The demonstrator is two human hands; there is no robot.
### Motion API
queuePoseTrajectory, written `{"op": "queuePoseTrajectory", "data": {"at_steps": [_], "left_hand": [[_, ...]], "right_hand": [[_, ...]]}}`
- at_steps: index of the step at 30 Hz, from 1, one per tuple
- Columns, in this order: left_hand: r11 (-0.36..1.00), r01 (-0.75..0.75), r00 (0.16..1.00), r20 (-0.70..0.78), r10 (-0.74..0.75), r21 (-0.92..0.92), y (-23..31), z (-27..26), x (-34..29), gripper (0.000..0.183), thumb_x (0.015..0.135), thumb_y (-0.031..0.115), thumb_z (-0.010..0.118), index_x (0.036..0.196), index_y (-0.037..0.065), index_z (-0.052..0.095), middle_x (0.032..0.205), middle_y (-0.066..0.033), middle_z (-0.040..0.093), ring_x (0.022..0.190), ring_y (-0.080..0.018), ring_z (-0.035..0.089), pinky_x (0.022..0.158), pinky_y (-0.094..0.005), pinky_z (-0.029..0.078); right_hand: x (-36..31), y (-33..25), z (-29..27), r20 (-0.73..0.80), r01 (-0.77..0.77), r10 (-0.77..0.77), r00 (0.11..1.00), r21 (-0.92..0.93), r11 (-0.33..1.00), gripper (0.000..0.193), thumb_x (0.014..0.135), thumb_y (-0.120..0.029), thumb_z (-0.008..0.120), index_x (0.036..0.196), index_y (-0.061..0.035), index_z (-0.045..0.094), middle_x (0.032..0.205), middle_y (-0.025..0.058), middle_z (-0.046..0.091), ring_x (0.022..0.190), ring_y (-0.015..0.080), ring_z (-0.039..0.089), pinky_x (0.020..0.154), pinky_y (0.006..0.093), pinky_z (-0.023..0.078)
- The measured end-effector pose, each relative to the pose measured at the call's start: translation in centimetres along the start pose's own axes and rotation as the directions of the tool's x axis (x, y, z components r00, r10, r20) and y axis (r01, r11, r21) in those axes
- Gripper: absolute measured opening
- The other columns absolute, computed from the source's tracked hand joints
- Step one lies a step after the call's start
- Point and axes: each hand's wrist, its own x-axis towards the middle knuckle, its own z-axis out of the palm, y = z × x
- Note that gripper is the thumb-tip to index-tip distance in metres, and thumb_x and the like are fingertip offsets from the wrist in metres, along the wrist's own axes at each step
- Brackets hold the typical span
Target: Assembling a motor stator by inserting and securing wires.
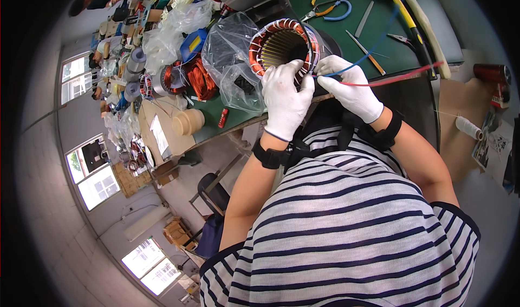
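A motor stator (253, 51) with copper windings laced in white cord lies at the table edge, its round bore facing me. My left hand (286, 98), in a white glove, grips the near rim of its winding with thumb and fingers closed there. Close beside it, my gloved right hand (351, 90) pinches lead wires at the rim. A blue wire (364, 58) runs from these fingers up and to the right; a red wire (387, 82) stretches off to the right. The fingertips partly hide where the wires meet the winding.
On the green table (336, 33) lie scissors (327, 9), a file (364, 19), pliers (401, 38) and a yellow-handled hammer (409, 17). Clear plastic bags (230, 58), orange wire coils (200, 79) and a tape roll (188, 122) are at left. A thread spool (468, 128) sits at right.
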Motion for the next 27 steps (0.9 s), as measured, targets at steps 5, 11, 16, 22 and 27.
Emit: {"op": "queuePoseTrajectory", "data": {"at_steps": [5, 11, 16, 22, 27], "left_hand": [[0.983, -0.184, 0.966, -0.182, 0.184, 0.018, -0.5, -0.2, -1.7, 0.018, 0.076, 0.003, 0.066, 0.093, 0.005, 0.061, 0.097, -0.0115, 0.064, 0.092, -0.0295, 0.061, 0.090, -0.0440, 0.045], [0.949, -0.298, 0.952, -0.040, 0.303, 0.105, -0.7, -0.2, -2.0, 0.021, 0.076, 0.007, 0.064, 0.097, 0.005, 0.063, 0.107, -0.0123, 0.060, 0.101, -0.0292, 0.059, 0.093, -0.0485, 0.042], [0.954, -0.286, 0.956, -0.045, 0.291, 0.084, -0.6, -0.3, -2.0, 0.023, 0.075, 0.006, 0.064, 0.098, 0.004, 0.064, 0.105, -0.0118, 0.060, 0.100, -0.0290, 0.059, 0.093, -0.0494, 0.043], [0.968, -0.245, 0.965, -0.084, 0.248, 0.048, -0.5, 0.0, -2.1, 0.023, 0.073, 0.002, 0.065, 0.096, 0.005, 0.065, 0.103, -0.0130, 0.061, 0.098, -0.0304, 0.060, 0.093, -0.0476, 0.043], [0.972, -0.234, 0.966, -0.104, 0.236, 0.031, -0.4, 0.1, -2.1, 0.022, 0.072, 0.002, 0.066, 0.094, 0.005, 0.065, 0.102, -0.0124, 0.061, 0.096, -0.0302, 0.060, 0.093, -0.0471, 0.043]], "right_hand": [[-0.2, -1.2, 0.1, -0.033, 0.076, -0.081, 0.996, -0.141, 0.987, 0.011, 0.077, -0.002, 0.063, 0.086, 0.0028, 0.063, 0.093, 0.0149, 0.065, 0.085, 0.0258, 0.064, 0.077, 0.0326, 0.050], [-0.2, -1.5, -0.1, 0.028, 0.168, -0.169, 0.985, -0.343, 0.924, 0.012, 0.076, -0.002, 0.065, 0.088, 0.0003, 0.064, 0.096, 0.0141, 0.066, 0.086, 0.0283, 0.064, 0.077, 0.0337, 0.051], [-0.2, -1.3, 0.0, 0.019, 0.108, -0.106, 0.994, -0.216, 0.970, 0.011, 0.077, 0.002, 0.064, 0.088, 0.0015, 0.064, 0.094, 0.0140, 0.066, 0.085, 0.0260, 0.064, 0.077, 0.0324, 0.050], [-0.5, -1.6, 0.6, -0.010, 0.142, -0.155, 0.988, -0.345, 0.928, 0.012, 0.075, 0.001, 0.065, 0.088, 0.0010, 0.063, 0.094, 0.0142, 0.066, 0.084, 0.0276, 0.064, 0.076, 0.0337, 0.050], [0.2, -1.9, 0.3, 0.079, 0.281, -0.278, 0.957, -0.483, 0.830, 0.016, 0.072, 0.002, 0.067, 0.086, -0.0017, 0.061, 0.092, 0.0135, 0.065, 0.081, 0.0300, 0.064, 0.072, 0.0358, 0.050]]}}
